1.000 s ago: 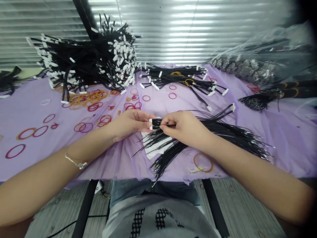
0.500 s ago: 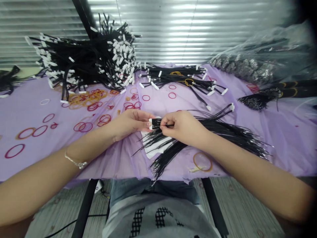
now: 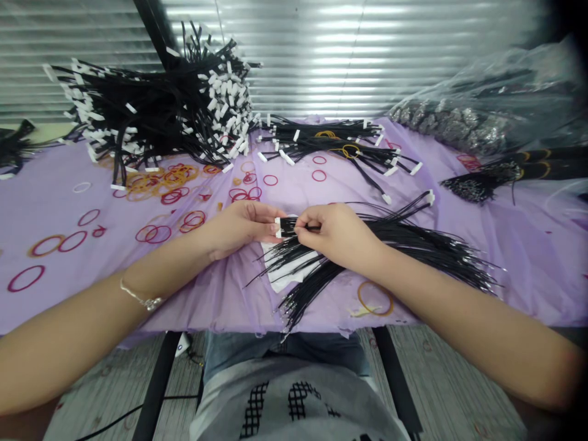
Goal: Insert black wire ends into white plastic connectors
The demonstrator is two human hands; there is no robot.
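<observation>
Between the thumb and fingers of my left hand [image 3: 241, 228] is a small white connector [image 3: 278, 227]. Several black wires run from its right side toward my right hand [image 3: 333, 233]. The fingertips of that hand are pinched on a black wire close to the connector; its exact tip is hidden by the fingers. Below and to the right, loose black wires [image 3: 427, 248] with bare metal ends lie fanned out under my right hand and forearm. A white sheet [image 3: 287, 275] shows beneath the wires.
A tall heap of black cables with white connectors [image 3: 156, 110] stands at the back left. More finished-looking cables [image 3: 331, 144] lie at back centre. Red and yellow rubber bands [image 3: 169, 180] are scattered on the purple cloth [image 3: 105, 263]. Clear plastic bags [image 3: 459, 122] with wire bundles sit at the right.
Both hands stay almost in place, with the right fingertips shifted very slightly left toward the connector. The same connector and wire remain in the hands.
</observation>
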